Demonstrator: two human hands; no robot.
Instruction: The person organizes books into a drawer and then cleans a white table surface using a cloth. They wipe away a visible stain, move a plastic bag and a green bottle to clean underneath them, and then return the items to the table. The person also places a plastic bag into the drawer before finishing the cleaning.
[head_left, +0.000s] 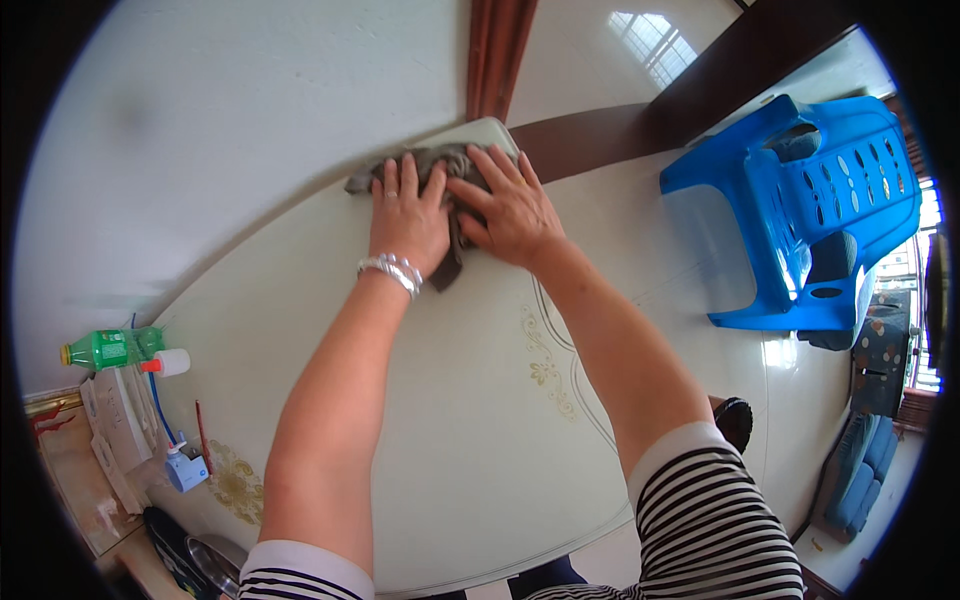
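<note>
A crumpled grey-brown cloth (450, 262) lies on the white tabletop (450, 420), close to the table's far corner beside the wall. My left hand (409, 217) rests palm down on the cloth's left part, fingers spread; a ring and silvery bracelets are on it. To its right, my right hand (510, 206) presses on the cloth with spread fingers, its thumb towards the left hand. One end of the cloth sticks out to the left of my fingers and another hangs down between the hands. What lies beneath the palms is hidden.
Along the table's left side are a green plastic bottle (109, 349), a small white bottle with a red cap (174, 363), a blue-and-white dispenser (185, 471), a red pencil-like stick (202, 435) and stacked boxes (124, 420). A blue plastic chair (772, 217) stands at the right.
</note>
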